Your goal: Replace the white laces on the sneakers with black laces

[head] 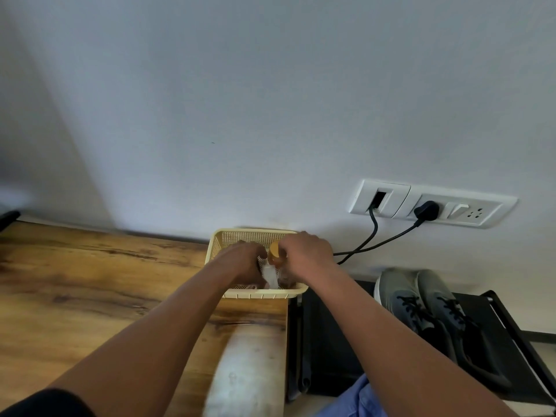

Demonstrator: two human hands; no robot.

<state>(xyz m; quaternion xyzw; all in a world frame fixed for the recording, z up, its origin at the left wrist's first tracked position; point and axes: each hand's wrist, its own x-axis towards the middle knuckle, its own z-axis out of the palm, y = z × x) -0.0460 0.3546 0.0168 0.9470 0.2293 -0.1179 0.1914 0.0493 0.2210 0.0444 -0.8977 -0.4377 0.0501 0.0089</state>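
Both of my hands reach into a pale yellow mesh basket (254, 294) at the back right corner of the wooden table. My left hand (245, 261) curls down over a white bundle (270, 276) inside the basket and seems to grip it. My right hand (304, 251) sits curled beside an orange-capped bottle (274, 250), and its fingertips are hidden. To the right, a pair of grey sneakers (421, 305) with black laces (410, 308) rests on a black stand. Whether the white bundle is laces I cannot tell.
The wooden table (90, 290) stretches to the left, with a pale worn strip (246, 371) near its right edge. A white socket panel (430, 203) on the wall has two black cables (373, 242) running down behind the basket. The black stand (337, 341) fills the lower right.
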